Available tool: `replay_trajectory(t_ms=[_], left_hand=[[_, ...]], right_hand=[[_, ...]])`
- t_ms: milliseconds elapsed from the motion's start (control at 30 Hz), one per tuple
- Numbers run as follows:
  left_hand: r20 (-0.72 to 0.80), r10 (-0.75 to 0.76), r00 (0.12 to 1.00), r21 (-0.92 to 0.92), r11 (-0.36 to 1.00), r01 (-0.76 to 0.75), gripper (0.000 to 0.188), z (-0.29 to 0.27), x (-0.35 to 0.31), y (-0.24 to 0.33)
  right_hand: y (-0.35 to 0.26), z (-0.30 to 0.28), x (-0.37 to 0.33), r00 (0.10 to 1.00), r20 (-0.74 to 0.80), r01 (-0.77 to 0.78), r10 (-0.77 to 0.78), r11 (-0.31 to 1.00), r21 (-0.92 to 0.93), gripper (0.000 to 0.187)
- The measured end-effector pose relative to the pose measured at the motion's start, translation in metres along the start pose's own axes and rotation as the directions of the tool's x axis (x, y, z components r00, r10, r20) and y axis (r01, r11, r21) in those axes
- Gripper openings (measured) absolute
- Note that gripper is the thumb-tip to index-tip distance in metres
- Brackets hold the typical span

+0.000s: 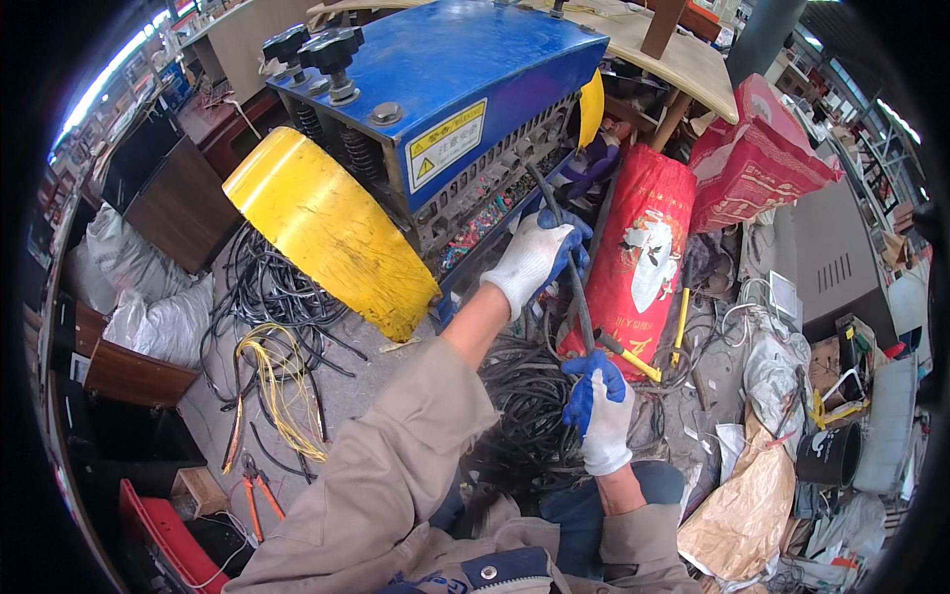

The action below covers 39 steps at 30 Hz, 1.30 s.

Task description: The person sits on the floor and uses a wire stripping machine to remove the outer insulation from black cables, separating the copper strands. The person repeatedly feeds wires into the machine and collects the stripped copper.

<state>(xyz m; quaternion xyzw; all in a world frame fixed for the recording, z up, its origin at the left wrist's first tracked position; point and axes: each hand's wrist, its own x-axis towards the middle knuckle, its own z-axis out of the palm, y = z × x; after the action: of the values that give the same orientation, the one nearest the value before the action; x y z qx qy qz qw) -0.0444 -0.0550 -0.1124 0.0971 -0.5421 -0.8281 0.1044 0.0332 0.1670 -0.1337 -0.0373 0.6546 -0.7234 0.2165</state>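
A dark grey cable (pixel 580 305) runs from the row of feed holes (pixel 485 181) of a blue cable stripping machine (pixel 445 59) down between my hands. My left hand (pixel 539 255), in a white and blue work glove, is closed round it just below the machine's front. Lower down and nearer to me, my right hand (pixel 600 411), gloved alike, grips the same cable. Its fingers partly hide the cable's lower run. Beneath both hands lies a heap of black cables (pixel 524 406). Coloured scraps (pixel 495 216) fill the machine's front below the holes.
A curved yellow guard (pixel 332 223) juts out at the machine's left. Black cables (pixel 262 287), stripped yellow wires (pixel 282 386) and orange-handled cutters (pixel 260 495) lie on the floor left. Close at right stand a red sack (pixel 643 247) and a yellow-handled tool (pixel 633 358).
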Motion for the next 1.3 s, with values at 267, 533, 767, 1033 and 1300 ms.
replay_trajectory(t_ms=[267, 533, 767, 1033, 1300], left_hand=[[-0.094, -0.049, 0.994, -0.117, 0.992, 0.037, 0.017, -0.006, 0.008, -0.008], [-0.107, -0.051, 0.993, -0.151, 0.988, 0.034, 0.021, -0.004, -0.005, -0.014], [-0.072, -0.035, 0.997, -0.167, 0.986, 0.023, 0.021, -0.005, -0.005, -0.011], [-0.071, -0.002, 0.997, -0.221, 0.975, -0.014, 0.022, -0.006, -0.002, -0.004], [-0.158, -0.027, 0.987, -0.271, 0.963, -0.017, 0.035, 0.0, -0.008, -0.026]], right_hand=[[-0.001, 0.003, 0.01, 1.0, 0.002, -0.007, 0.007, 0.998, -0.062, 0.034], [0.0, -0.01, 0.015, 0.998, -0.027, -0.067, 0.065, 0.994, -0.091, 0.037], [-0.002, -0.015, 0.02, 0.999, 0.035, -0.034, 0.037, 0.995, -0.093, 0.035], [-0.008, -0.015, 0.025, 1.0, 0.012, -0.027, 0.028, 0.994, -0.111, 0.029], [-0.024, 0.056, 0.132, 0.941, 0.241, 0.293, -0.238, 0.928, -0.228, 0.017]])
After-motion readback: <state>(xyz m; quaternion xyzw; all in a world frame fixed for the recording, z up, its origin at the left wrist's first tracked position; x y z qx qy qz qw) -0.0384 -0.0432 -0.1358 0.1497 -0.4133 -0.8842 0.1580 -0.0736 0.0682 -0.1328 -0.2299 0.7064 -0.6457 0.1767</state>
